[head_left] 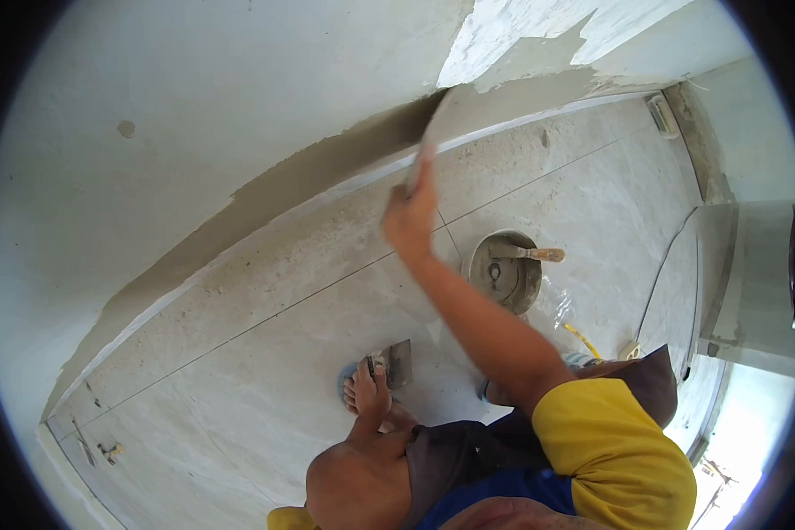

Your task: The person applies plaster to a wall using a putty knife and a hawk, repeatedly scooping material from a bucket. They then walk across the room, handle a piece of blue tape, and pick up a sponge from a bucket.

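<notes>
My right hand [411,216] is stretched toward the wall and wrapped round a plastering trowel [435,128], which looks blurred. The blade's upper end meets the band of wet grey plaster [327,168] along the foot of the wall. Low by my foot, my left hand [373,397] grips a second flat trowel [399,363] with a dark metal blade. Between my right forearm and the far side of the floor stands a round bucket [481,274], smeared with plaster. A wooden-handled scraper [546,254] lies across its rim.
Tiled floor [283,353] stretches along the wall. A float-like tool [662,117] rests in the far right corner. Beside the bucket are clear plastic [563,305] and a yellow strip [583,340]. A brass-coloured fitting [110,452] lies at the lower left.
</notes>
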`<move>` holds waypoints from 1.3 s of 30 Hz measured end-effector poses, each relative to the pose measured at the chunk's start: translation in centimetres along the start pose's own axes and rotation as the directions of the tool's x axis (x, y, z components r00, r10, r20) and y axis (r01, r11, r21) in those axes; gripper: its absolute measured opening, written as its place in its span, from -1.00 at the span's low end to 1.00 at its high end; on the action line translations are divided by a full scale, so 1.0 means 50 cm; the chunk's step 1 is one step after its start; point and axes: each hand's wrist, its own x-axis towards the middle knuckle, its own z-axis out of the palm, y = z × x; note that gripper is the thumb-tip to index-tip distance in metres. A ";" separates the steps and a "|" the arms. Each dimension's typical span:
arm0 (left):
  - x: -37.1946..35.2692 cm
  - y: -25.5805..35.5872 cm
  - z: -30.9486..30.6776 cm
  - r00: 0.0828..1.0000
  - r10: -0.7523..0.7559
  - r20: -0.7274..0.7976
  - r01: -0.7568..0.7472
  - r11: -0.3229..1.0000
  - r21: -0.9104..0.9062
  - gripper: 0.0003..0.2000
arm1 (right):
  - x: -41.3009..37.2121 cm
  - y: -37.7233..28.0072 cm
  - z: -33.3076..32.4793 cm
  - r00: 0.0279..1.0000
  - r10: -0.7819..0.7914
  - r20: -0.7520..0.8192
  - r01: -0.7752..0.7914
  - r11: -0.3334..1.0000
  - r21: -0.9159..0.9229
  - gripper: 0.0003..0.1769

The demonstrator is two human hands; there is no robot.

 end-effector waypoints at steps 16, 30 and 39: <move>-0.001 -0.018 0.013 0.999 -0.045 -0.021 0.046 0.999 0.012 -0.50 | -0.014 0.130 -0.092 0.921 0.376 0.099 -0.382 0.826 0.415 -0.34; -0.002 0.013 -0.007 0.997 -0.073 0.031 0.068 0.988 0.136 -0.52 | -0.246 -0.025 0.108 0.822 0.004 0.569 -0.203 0.936 0.287 -0.28; -0.001 0.016 -0.007 0.995 -0.093 0.039 0.089 0.993 0.078 -0.52 | -0.037 0.023 0.026 0.625 0.642 0.444 -0.690 0.187 0.699 -0.62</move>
